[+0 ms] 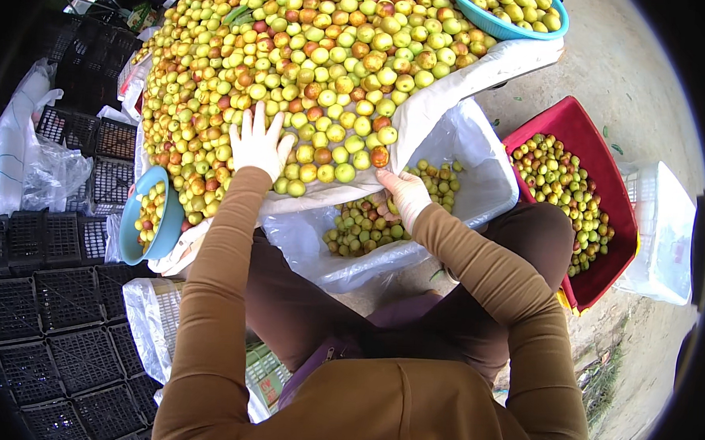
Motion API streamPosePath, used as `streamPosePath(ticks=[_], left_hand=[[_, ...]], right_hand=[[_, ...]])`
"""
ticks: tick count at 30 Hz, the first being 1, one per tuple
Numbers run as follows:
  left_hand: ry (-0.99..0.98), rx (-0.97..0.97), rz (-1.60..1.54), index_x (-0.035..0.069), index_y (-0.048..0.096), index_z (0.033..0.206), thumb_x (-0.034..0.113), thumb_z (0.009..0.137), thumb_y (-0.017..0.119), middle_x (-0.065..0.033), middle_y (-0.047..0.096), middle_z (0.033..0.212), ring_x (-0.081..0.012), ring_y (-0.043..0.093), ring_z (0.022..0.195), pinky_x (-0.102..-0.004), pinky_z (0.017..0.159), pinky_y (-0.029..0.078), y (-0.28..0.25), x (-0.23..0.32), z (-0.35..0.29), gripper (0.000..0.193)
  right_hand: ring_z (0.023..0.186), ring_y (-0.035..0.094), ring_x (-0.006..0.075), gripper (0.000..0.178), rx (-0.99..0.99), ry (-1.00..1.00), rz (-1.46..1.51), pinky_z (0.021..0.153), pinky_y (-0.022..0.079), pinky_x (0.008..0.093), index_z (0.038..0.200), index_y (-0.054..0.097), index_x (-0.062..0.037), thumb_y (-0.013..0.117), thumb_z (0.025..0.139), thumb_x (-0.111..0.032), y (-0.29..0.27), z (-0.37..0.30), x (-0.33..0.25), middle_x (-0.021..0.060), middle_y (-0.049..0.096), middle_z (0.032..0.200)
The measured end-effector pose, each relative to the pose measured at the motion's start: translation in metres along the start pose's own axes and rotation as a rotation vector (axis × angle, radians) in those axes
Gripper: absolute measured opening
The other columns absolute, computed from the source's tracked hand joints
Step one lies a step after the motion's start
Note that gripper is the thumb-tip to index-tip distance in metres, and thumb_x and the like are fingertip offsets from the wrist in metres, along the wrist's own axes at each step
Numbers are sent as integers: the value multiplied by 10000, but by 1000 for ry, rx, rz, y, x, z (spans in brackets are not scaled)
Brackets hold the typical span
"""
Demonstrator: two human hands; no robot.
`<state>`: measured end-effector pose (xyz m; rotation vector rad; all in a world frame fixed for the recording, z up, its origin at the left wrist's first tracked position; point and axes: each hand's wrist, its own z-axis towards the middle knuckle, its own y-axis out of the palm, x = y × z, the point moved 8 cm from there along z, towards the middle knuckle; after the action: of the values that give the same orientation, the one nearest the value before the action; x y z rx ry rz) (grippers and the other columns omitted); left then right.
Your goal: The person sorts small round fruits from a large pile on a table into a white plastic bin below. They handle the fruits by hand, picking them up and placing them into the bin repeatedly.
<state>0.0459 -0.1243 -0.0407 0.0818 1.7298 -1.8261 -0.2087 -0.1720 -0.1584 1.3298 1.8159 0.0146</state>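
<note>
My left hand [259, 142] lies palm down among the yellow-green and reddish-brown jujubes [321, 55] heaped on a table covered with white cloth [430, 104]. Its fingers are spread and it grips nothing. At the table's near edge, my right hand [405, 197] has its thumb on the cloth rim beside a reddish jujube [380, 156]. The other right fingers curl below that rim, partly hidden, and the hand appears to pinch the cloth. Under the edge stands a bin lined with clear plastic [495, 168], with jujubes [364, 227] in it.
A red bin [620, 210] of jujubes stands at the right, beside a clear plastic-lined container [662, 236]. Blue bowls with fruit sit at the table's left corner [173, 222] and far right [502, 27]. Black crates [69, 309] fill the left side.
</note>
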Motion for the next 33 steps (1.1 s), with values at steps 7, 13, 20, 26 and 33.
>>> streamPosePath(ticks=[7, 13, 20, 26, 33], left_hand=[[-6, -40, -112, 111, 355, 1476, 481, 969, 348, -139, 312, 1541, -338, 263, 1425, -575, 1141, 161, -6, 58, -11, 628], [-152, -2, -440, 107, 316, 1489, 455, 966, 377, -147, 271, 1558, -362, 260, 1419, -547, 1148, 169, -5, 90, -32, 631], [-115, -42, -607, 118, 333, 1487, 445, 967, 391, -153, 313, 1542, -359, 245, 1434, -519, 1167, 141, -21, 110, -63, 618], [-308, 217, -355, 104, 442, 1400, 452, 968, 393, -182, 380, 1498, -372, 329, 1393, -572, 1107, 260, -30, -24, -65, 558], [-260, 288, -298, 207, 622, 1249, 371, 796, 701, -127, 416, 1476, -320, 357, 1371, -494, 1138, 246, -12, -39, -55, 489]], right_hand=[[554, 560, 181, 270, 8, 27, -75, 489, 446, 342, 1057, 589, -110, 643, 890, -316, -10, -3, -3, 59, 654, 794], [588, 559, 170, 284, -3, 32, -110, 523, 452, 358, 1114, 589, -125, 630, 897, -304, -12, 3, 6, 52, 655, 821], [612, 553, 159, 271, 15, 18, -198, 565, 458, 320, 1124, 590, -142, 624, 908, -301, -10, 2, 2, 28, 643, 820], [704, 556, 148, 316, 43, -28, -315, 673, 469, 385, 1117, 627, -126, 655, 882, -335, -22, -6, -3, 11, 638, 830], [578, 542, 151, 359, 61, -46, -352, 574, 456, 347, 1160, 607, -102, 624, 894, -343, -23, -1, -4, 51, 659, 830]])
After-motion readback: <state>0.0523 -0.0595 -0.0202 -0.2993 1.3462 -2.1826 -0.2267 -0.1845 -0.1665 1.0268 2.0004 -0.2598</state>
